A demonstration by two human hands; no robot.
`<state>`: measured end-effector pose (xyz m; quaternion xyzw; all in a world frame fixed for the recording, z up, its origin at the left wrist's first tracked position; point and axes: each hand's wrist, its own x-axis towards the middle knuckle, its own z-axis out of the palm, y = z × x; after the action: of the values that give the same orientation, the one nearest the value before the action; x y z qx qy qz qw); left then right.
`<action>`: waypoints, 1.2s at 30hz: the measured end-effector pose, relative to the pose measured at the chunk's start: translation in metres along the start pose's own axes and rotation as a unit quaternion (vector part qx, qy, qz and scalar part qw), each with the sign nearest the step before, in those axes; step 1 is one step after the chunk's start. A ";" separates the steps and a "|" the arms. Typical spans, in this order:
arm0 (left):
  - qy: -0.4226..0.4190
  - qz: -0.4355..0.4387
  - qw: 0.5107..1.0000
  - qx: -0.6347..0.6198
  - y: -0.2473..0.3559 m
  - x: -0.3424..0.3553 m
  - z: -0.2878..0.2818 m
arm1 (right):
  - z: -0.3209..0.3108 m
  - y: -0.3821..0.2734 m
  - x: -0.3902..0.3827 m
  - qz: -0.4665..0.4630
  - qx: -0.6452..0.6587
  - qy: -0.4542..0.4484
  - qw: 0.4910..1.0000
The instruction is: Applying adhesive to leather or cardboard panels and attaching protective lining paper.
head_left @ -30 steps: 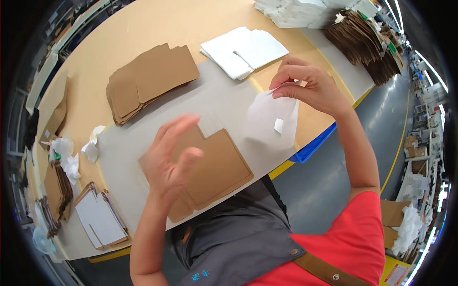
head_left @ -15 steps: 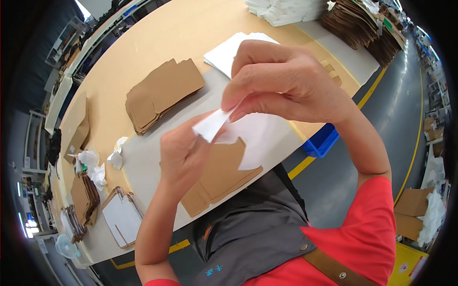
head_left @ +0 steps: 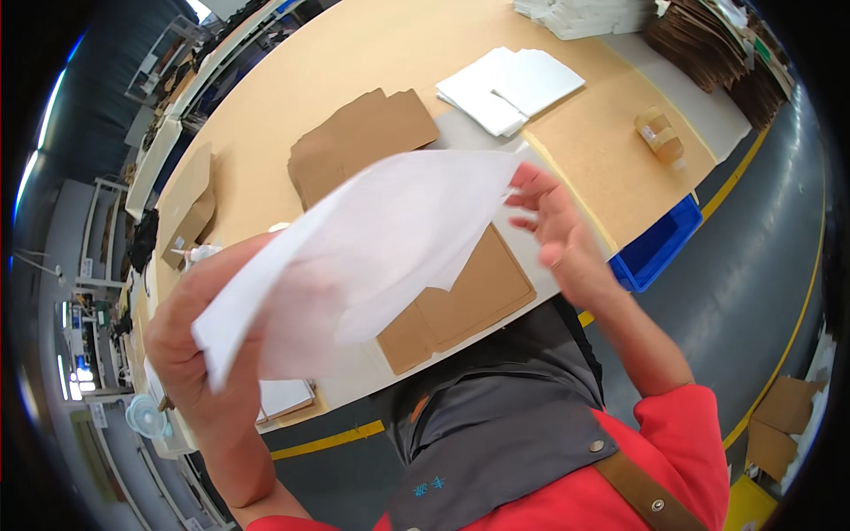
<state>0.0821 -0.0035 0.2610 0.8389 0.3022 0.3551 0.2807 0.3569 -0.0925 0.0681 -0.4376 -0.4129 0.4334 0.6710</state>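
A thin white sheet [head_left: 372, 230], curved and partly see-through, hangs in the air in front of me. My left hand [head_left: 208, 327] grips its left end, some fingers hidden behind the sheet. At the opposite end is my right hand [head_left: 562, 230], fingers apart beside the sheet's edge; whether a fingertip touches it I cannot tell. Underneath, a flat brown cut-out piece [head_left: 482, 296] with a fold line lies at the table's near edge, partly covered from view. A pile of brown cut-outs [head_left: 363, 133] lies beyond the sheet, with a pile of white sheets [head_left: 522, 80] to its right.
A bottle wrapped in tan tape [head_left: 660, 137] lies at the right of the table [head_left: 584, 150]. Below that edge sits a blue bin [head_left: 660, 248]. Stacked brown pieces [head_left: 695, 40] stand far right. A folded brown board [head_left: 188, 208] and a small fan [head_left: 148, 416] are at left.
The white sheet, bunched between both hands before, is now spread out. My left hand has moved left with it; my right hand has moved right and lower, its pinch opened.
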 end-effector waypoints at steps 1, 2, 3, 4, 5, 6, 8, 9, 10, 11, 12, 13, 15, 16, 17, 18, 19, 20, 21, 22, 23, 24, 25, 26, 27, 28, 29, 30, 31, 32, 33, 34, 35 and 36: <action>0.032 -0.051 0.998 0.012 0.004 -0.005 -0.005 | 0.011 0.008 -0.002 0.026 0.026 -0.013 0.999; 0.032 -0.053 0.998 0.014 0.003 -0.009 -0.010 | 0.023 0.015 0.003 0.027 0.028 -0.015 0.999; 0.051 -0.054 0.997 0.016 0.001 -0.014 -0.019 | 0.038 0.019 0.009 0.003 0.053 -0.033 0.998; 0.069 -0.055 0.996 0.017 0.000 -0.017 -0.027 | 0.048 0.022 0.013 -0.020 0.078 -0.052 0.995; 0.108 0.002 0.991 0.083 -0.010 -0.018 -0.027 | 0.054 0.019 0.012 -0.017 0.080 -0.056 0.995; 0.114 -0.003 0.990 0.088 -0.016 -0.024 -0.029 | 0.061 0.014 0.013 0.044 0.112 -0.100 0.988; 0.153 -0.050 0.987 0.016 -0.027 -0.034 -0.032 | 0.071 0.011 0.010 0.111 0.141 -0.150 0.972; 0.160 -0.057 0.985 0.020 -0.038 -0.042 -0.030 | 0.078 0.015 0.005 0.134 0.167 -0.121 0.969; 0.159 -0.094 0.983 -0.009 -0.048 -0.050 -0.028 | 0.085 0.015 -0.001 0.157 0.194 -0.093 0.964; 0.158 -0.132 0.978 -0.039 -0.057 -0.059 -0.025 | 0.086 0.012 -0.006 0.164 0.194 -0.102 0.962; 0.147 -0.194 0.967 -0.077 -0.062 -0.070 -0.015 | 0.082 0.007 -0.012 0.201 0.154 -0.082 0.964; 0.134 -0.257 0.950 -0.117 -0.067 -0.081 -0.002 | 0.078 0.003 -0.019 0.237 0.111 -0.060 0.963; 0.103 -0.299 0.939 -0.135 -0.085 -0.109 0.019 | 0.070 -0.001 -0.033 0.254 0.032 -0.050 0.965; 0.108 -0.307 0.935 -0.141 -0.088 -0.117 0.029 | 0.066 -0.003 -0.039 0.258 -0.047 -0.030 0.965; 0.094 -0.338 0.922 -0.164 -0.090 -0.123 0.039 | 0.063 -0.003 -0.045 0.265 -0.055 -0.035 0.962; 0.079 -0.369 0.907 -0.186 -0.090 -0.129 0.049 | 0.060 -0.004 -0.051 0.252 -0.101 -0.027 0.962; 0.083 -0.376 0.903 -0.194 -0.094 -0.137 0.059 | 0.058 -0.004 -0.056 0.238 -0.147 -0.020 0.960; 0.098 -0.391 0.886 -0.228 -0.098 -0.144 0.069 | 0.057 -0.004 -0.061 0.244 -0.154 -0.025 0.957; 0.110 -0.405 0.869 -0.262 -0.102 -0.148 0.076 | 0.055 -0.003 -0.064 0.247 -0.177 -0.021 0.952; 0.113 -0.410 0.865 -0.267 -0.103 -0.149 0.079 | 0.055 -0.003 -0.066 0.249 -0.198 -0.017 0.948; 0.111 -0.416 0.860 -0.273 -0.103 -0.148 0.081 | 0.057 -0.005 -0.064 0.254 -0.203 -0.021 0.945; 0.108 -0.423 0.856 -0.278 -0.102 -0.148 0.081 | 0.059 -0.010 -0.063 0.254 -0.211 -0.015 0.944; 0.108 -0.428 0.852 -0.282 -0.100 -0.147 0.078 | 0.062 -0.016 -0.061 0.255 -0.217 -0.008 0.942; 0.108 -0.415 0.868 -0.249 -0.095 -0.146 0.070 | 0.065 -0.029 -0.058 0.260 -0.220 -0.009 0.940; 0.112 -0.402 0.884 -0.211 -0.088 -0.146 0.060 | 0.070 -0.047 -0.053 0.253 -0.258 -0.029 0.932; 0.108 -0.403 0.883 -0.216 -0.080 -0.143 0.051 | 0.071 -0.059 -0.050 0.246 -0.299 -0.040 0.921; 0.123 -0.330 0.926 -0.137 -0.070 -0.143 0.042 | 0.069 -0.063 -0.050 0.249 -0.302 -0.036 0.919; 0.140 -0.254 0.956 -0.053 -0.064 -0.143 0.036 | 0.069 -0.068 -0.050 0.131 -0.275 -0.032 0.952; 0.139 -0.255 0.955 -0.054 -0.064 -0.143 0.037 | 0.069 -0.071 -0.051 0.011 -0.243 -0.027 0.970; 0.193 -0.198 0.959 -0.067 -0.065 -0.140 0.039 | 0.073 -0.073 -0.047 0.012 -0.244 -0.026 0.969; 0.246 -0.141 0.956 -0.075 -0.066 -0.139 0.039 | 0.081 -0.072 -0.039 0.052 -0.215 0.017 0.975; 0.244 -0.144 0.956 -0.080 -0.073 -0.135 0.040 | 0.085 -0.070 -0.030 0.093 -0.192 0.063 0.975; 0.184 -0.235 0.949 -0.105 -0.084 -0.128 0.042 | 0.073 -0.058 -0.018 0.193 -0.269 0.026 0.943; 0.122 -0.322 0.930 -0.126 -0.086 -0.124 0.043 | 0.064 -0.032 -0.009 0.236 -0.280 0.001 0.931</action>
<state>0.0183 -0.0454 0.1232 0.6046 0.5408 0.3803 0.4443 0.3016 -0.0941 0.1145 -0.6929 -0.4016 0.4457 0.3999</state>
